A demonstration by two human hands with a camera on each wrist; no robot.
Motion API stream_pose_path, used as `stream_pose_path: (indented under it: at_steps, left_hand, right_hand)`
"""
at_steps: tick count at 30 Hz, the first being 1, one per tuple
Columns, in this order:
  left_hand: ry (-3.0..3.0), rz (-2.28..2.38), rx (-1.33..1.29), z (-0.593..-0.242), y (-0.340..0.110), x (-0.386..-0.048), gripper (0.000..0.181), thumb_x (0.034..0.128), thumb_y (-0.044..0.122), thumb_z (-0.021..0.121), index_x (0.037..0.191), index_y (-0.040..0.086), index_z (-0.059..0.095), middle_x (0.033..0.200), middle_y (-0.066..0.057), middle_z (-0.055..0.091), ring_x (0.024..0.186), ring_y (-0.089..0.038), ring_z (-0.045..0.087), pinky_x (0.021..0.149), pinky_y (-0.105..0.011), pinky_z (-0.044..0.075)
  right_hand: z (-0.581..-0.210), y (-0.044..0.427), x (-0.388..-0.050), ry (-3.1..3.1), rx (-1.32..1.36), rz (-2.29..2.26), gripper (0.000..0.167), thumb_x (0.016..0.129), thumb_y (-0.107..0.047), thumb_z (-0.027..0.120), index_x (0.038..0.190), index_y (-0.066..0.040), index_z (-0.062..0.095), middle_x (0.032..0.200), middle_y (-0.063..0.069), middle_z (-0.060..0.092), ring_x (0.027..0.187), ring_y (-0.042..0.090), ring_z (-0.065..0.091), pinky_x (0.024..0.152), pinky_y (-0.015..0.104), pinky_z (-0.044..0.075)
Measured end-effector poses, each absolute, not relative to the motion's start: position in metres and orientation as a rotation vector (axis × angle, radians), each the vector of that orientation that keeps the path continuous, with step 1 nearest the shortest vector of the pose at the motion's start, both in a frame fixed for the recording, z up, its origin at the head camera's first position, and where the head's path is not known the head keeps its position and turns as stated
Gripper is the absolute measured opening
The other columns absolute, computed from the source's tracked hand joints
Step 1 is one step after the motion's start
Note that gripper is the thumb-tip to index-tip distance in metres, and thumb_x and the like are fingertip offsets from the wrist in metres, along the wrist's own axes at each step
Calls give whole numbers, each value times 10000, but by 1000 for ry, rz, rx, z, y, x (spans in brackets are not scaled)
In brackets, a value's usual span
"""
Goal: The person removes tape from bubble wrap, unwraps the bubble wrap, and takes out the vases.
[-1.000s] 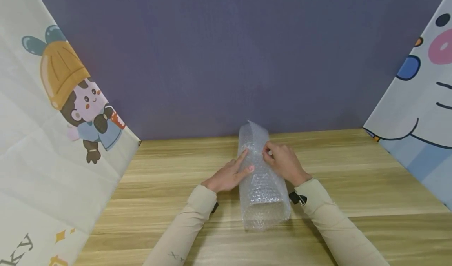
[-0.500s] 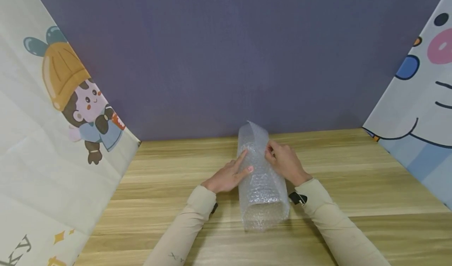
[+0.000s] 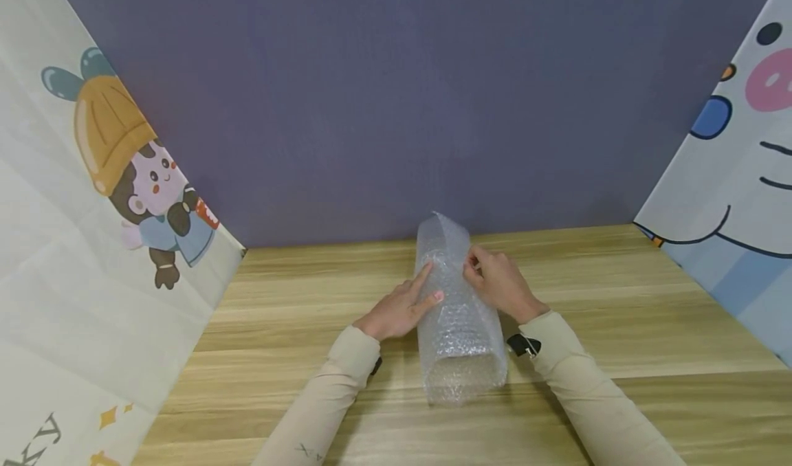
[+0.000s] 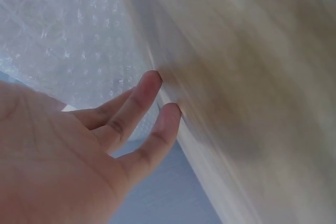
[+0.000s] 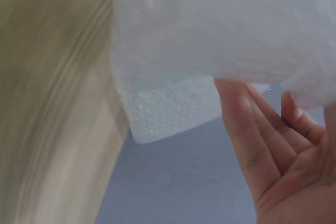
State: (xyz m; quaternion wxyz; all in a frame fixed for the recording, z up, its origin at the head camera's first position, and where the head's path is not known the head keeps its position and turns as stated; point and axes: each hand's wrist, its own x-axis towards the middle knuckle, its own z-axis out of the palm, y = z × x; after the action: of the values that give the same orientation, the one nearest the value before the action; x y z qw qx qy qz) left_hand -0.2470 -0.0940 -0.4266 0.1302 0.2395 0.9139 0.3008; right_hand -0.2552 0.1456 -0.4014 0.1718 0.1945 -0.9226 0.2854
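Note:
A roll of clear bubble wrap [image 3: 460, 328] lies lengthwise on the wooden table, its round end facing the person. The left hand [image 3: 399, 309] rests on the roll's left side, index finger and thumb spread on the wrap. In the left wrist view, the left hand's [image 4: 105, 135] other fingers reach down beside the bubble wrap [image 4: 79, 35] to the table surface. The right hand [image 3: 500, 284] pinches the wrap's loose edge on the roll's right side. The right wrist view shows the right hand [image 5: 283, 150] under a flap of bubble wrap [image 5: 210, 30]; its exact pinch is partly hidden.
A wooden table [image 3: 297, 280] spans the space, backed by a dark purple-blue wall [image 3: 371, 108]. A white sheet with a cartoon child [image 3: 37, 198] stands at the left, and another printed sheet [image 3: 699, 184] at the right. A black wrist strap [image 3: 524, 345] shows by the right sleeve.
The right hand has shifted very slightly to the right with the wrap's edge. The left hand stays on the roll.

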Motion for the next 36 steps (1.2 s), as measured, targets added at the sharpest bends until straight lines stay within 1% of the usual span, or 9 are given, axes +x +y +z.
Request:
stream_pose_path:
  at_steps: [5,8,12,17,25,27,30,34,36]
  left_hand:
    - [2680,852,696,-425,-94,-246,770,980,783,190,1613,448,-95,1722,-65,168,1570,-408,190,1256,-619,227]
    - [2700,835,706,-425,-93,-246,777,980,783,184,1619,433,-86,1720,-62,173,1567,-406,202,1261,-606,222]
    - [2718,824,713,-425,-92,-245,793,974,793,187,1626,420,-69,1721,-60,160,1570,-405,191,1263,-608,209]
    - [2734,818,711,-425,-92,-245,803,967,803,186,1630,414,-51,1722,-49,158,1573,-391,192,1262,-609,211]
    - [2793,805,695,-425,-91,-246,778,979,784,221,1637,421,20,1716,-67,190,1562,-437,198,1245,-652,210]
    - [2816,804,692,-425,-90,-246,771,982,778,237,1639,418,54,1708,-126,211,1554,-452,214,1221,-681,239]
    - [2856,818,707,-425,-90,-246,762,993,754,289,1643,391,122,1643,-201,331,1473,-429,380,1116,-661,404]
    - [2917,865,737,-423,-88,-246,760,997,694,393,1641,346,188,1537,-177,407,1295,-334,518,946,-554,525]
    - [2936,912,760,-422,-86,-246,752,992,647,446,1637,344,205,1561,-166,377,1310,-337,510,971,-557,520]
  right_hand:
    - [-397,149,-255,-2654,554,839,79,991,-148,601,944,-97,639,957,149,770,924,312,758,802,469,630]
    - [-393,153,-255,-2681,546,838,87,994,-160,598,960,-101,652,964,135,772,930,302,753,817,476,626]
    - [-388,160,-255,-2701,553,838,95,989,-170,593,937,-117,652,900,79,758,829,221,726,729,407,611]
    - [-381,173,-257,-2729,591,820,105,973,-171,606,887,-130,652,769,-2,690,638,109,587,586,271,495]
    - [-369,201,-259,-2808,636,869,96,979,-152,644,890,-117,658,816,11,680,738,119,593,664,270,501]
    - [-367,206,-259,-2832,635,883,91,977,-155,654,897,-113,657,811,15,677,705,115,599,641,263,509]
    - [-364,211,-258,-2872,624,918,89,974,-158,667,907,-102,654,791,22,675,629,121,610,587,258,523]
    - [-362,216,-257,-2921,605,969,94,967,-154,686,922,-84,643,779,31,675,590,158,630,549,257,535]
    - [-361,218,-257,-2936,597,972,102,962,-154,697,927,-79,638,780,30,674,597,162,631,550,256,533]
